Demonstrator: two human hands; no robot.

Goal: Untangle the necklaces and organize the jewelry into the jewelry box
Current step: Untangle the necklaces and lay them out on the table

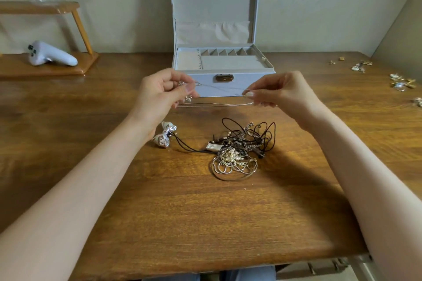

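**A:** From the head camera, what are the hands doing?

**B:** The left hand (163, 89) and the right hand (276, 92) are raised above the table (205, 223), just in front of the jewelry box (251, 85). Each has its fingers curled and pinches one end of a thin silver necklace (214, 104). The necklace runs between them as a doubled strand.

**A:** Does anything hang from it?

**B:** A small sparkly charm (188, 98) shows just below the left fingertips. It is too small to tell its shape.

**A:** And the box?

**B:** It stands at the back of the table by the wall, with its lid (212, 7) upright. The lid shows a row of hooks and a gathered pocket. The brass latch (225, 78) faces the person.

**A:** Where is the rest of the jewelry?

**B:** A tangle of necklaces (237, 150) lies on the table, nearer the person than the hands. It holds dark cords, silver loops and pearl beads. A dark cord leads left from it to a silver bow pendant (164, 134) beside the left wrist. Small gold and silver pieces (402, 82) lie scattered at the right edge, well apart from the tangle.

**A:** And on the left?

**B:** A white controller (49, 55) rests on a wooden stand (45, 70).
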